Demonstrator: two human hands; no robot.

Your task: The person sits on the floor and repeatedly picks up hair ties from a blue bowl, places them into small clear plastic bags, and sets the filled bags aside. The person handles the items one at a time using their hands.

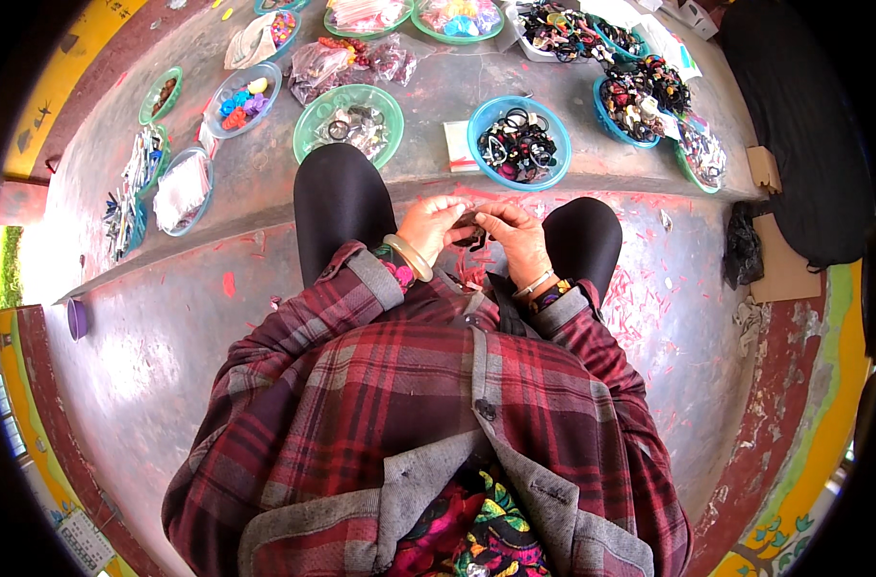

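My left hand [426,227] and my right hand [517,240] meet between my knees, fingers bent and pinching. Between their fingertips is a small dark brown item [470,234], with a dark strand hanging below it; its kind is too small to make out. Straight beyond my right hand stands a blue basket [521,183] of black hair ties. Past my left hand is a green basket [395,135] holding clear packets and a few dark rings.
White packets fill a basket [184,227] at the left, near bundles of thin sticks [122,213]. A basket of colourful pieces [244,131] stands farther back. More hair ties [661,85] are heaped at the far right. Red scraps [640,288] litter the floor. A black bag [744,245] lies right.
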